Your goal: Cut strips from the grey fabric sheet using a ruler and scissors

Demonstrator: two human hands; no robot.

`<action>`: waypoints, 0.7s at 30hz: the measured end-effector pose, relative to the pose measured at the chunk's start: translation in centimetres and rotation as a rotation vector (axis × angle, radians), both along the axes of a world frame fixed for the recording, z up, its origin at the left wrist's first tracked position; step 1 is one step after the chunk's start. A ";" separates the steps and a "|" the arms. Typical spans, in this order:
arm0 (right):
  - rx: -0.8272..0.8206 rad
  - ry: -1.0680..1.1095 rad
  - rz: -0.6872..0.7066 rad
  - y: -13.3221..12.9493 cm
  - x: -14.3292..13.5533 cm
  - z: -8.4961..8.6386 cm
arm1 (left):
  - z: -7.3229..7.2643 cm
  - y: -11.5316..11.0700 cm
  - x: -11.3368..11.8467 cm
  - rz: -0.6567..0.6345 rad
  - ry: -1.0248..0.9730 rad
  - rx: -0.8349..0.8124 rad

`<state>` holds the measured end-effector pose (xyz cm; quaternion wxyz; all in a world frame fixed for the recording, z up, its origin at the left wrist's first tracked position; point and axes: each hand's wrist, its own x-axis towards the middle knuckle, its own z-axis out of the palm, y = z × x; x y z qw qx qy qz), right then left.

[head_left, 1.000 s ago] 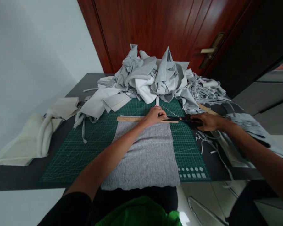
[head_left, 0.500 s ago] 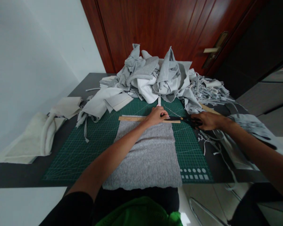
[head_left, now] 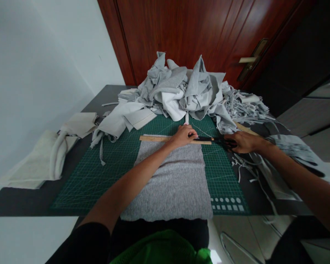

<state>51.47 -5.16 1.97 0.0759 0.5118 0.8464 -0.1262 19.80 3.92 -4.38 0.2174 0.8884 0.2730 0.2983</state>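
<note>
A piece of heathered grey knit fabric (head_left: 176,183) lies over the cutting mat and hangs to the table's front edge. Across its far end lies a wooden ruler (head_left: 156,138). My left hand (head_left: 184,135) rests over the ruler, thumb and fingertips pinched at the fabric's far edge; the exact grip is partly hidden. Black scissors (head_left: 218,140) are in my right hand (head_left: 242,142), its fingers wrapped round the handles. Their blades point left and reach my left fingertips. A thin pale strand (head_left: 202,130) runs beyond the blades.
The green cutting mat (head_left: 99,183) covers the dark table (head_left: 19,201). Grey and white cloth (head_left: 178,88) is heaped at the back, with shredded scraps (head_left: 244,104) to its right. Folded cream fabric (head_left: 35,161) lies left. More grey cloth (head_left: 297,150) lies under my right forearm.
The whole view has shifted slightly. Both hands, the scissors, the ruler and the fabric hold nearly the same places relative to each other.
</note>
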 end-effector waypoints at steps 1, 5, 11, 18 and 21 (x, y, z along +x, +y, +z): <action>0.002 0.002 -0.002 0.0 0.0 0.0 | 0.0 0.0 0.0 0.001 0.002 0.000; 0.005 0.017 -0.008 0.0 0.0 0.0 | 0.1 -0.1 0.0 -0.004 0.007 0.001; -0.014 0.070 0.005 0.2 0.1 -0.1 | 0.1 -0.3 0.0 0.010 0.002 -0.001; -0.022 0.091 0.016 0.3 0.3 -0.1 | 0.4 -0.4 0.0 -0.003 -0.002 -0.027; -0.041 0.087 0.010 0.3 0.3 0.0 | 0.3 -0.4 0.0 -0.005 0.001 -0.038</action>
